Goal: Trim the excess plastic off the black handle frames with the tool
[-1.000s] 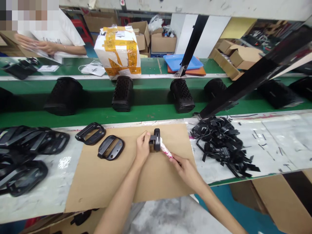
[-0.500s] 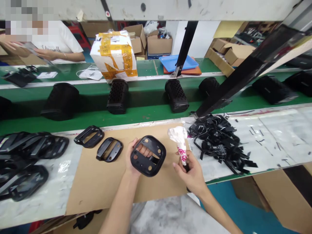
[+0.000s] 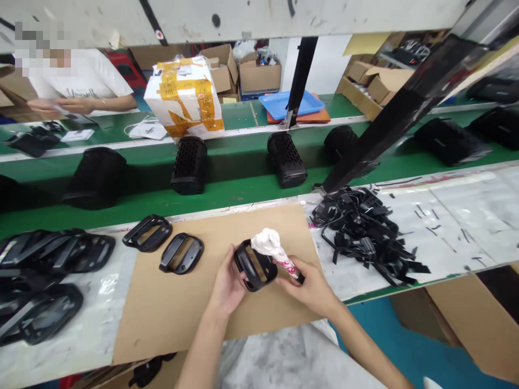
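My left hand [image 3: 230, 282] is closed on the left side of a black plastic handle frame [image 3: 248, 273], which is tilted above the cardboard sheet. My right hand [image 3: 310, 285] grips the handle of a white-wrapped hammer [image 3: 267, 243] with pink marks on its wrapping. The hammer's head lies over the frame's upper right part and hides some of it; whether they touch, I cannot tell. Two similar frames, one nearer [image 3: 181, 254] and one farther [image 3: 148, 233], rest to the left on the cardboard sheet [image 3: 162, 319].
Several more frames [image 3: 52, 308] pile up at far left. A heap of black strips and small parts [image 3: 360, 232] lies on the right. Behind runs a green conveyor [image 3: 231, 186] with black speaker-like housings [image 3: 286, 159]. A slanted black post [image 3: 389, 119] stands at right. A person [image 3: 85, 86] sits opposite.
The handle frame has been turned over in my left hand, its bar side now showing. The hammer has moved left and down, its head now over the frame.
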